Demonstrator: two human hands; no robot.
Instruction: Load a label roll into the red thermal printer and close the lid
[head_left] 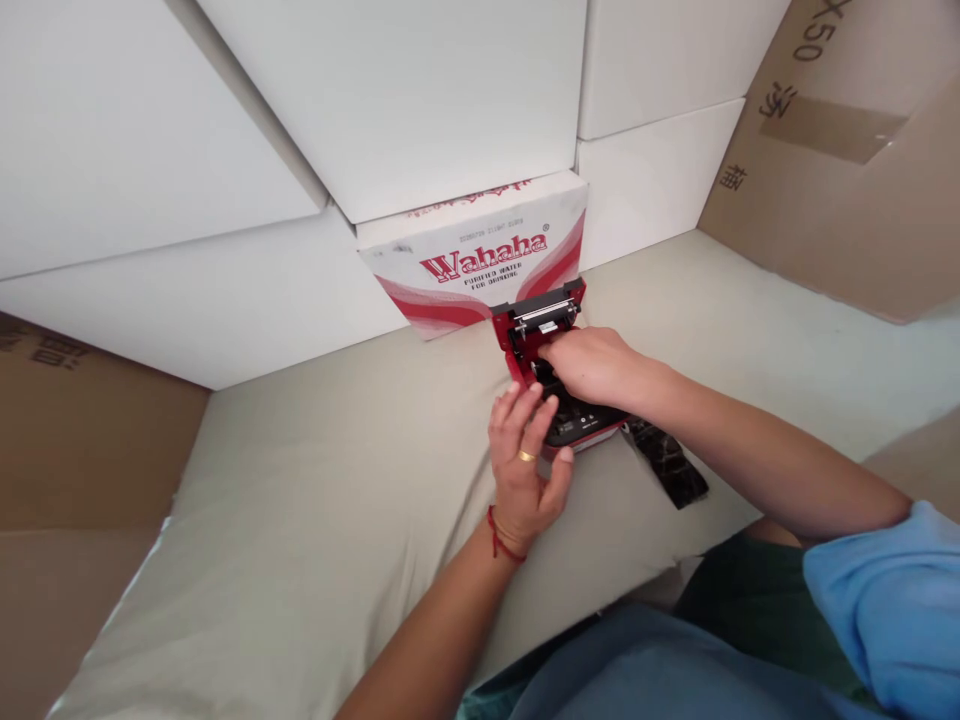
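A compact red-and-black device [577, 430], resembling a small printer, sits open on a cloth-covered worktop [315, 500], just in front of a Wahaha carton [480, 250]. Its red-sided lid [502, 330] stands raised at the far side, exposing a dark roller [553, 317]. The black front deck, dotted with small white markings [588, 420], lies slightly askew; the interior is partly hidden.

Room to pass over cloth [315, 500], left of red-black device [581, 425]; Wahaha box [480, 255] blocks behind, right forearm [742, 440] rightward.

Carton [480, 255] right behind the device [576, 424]
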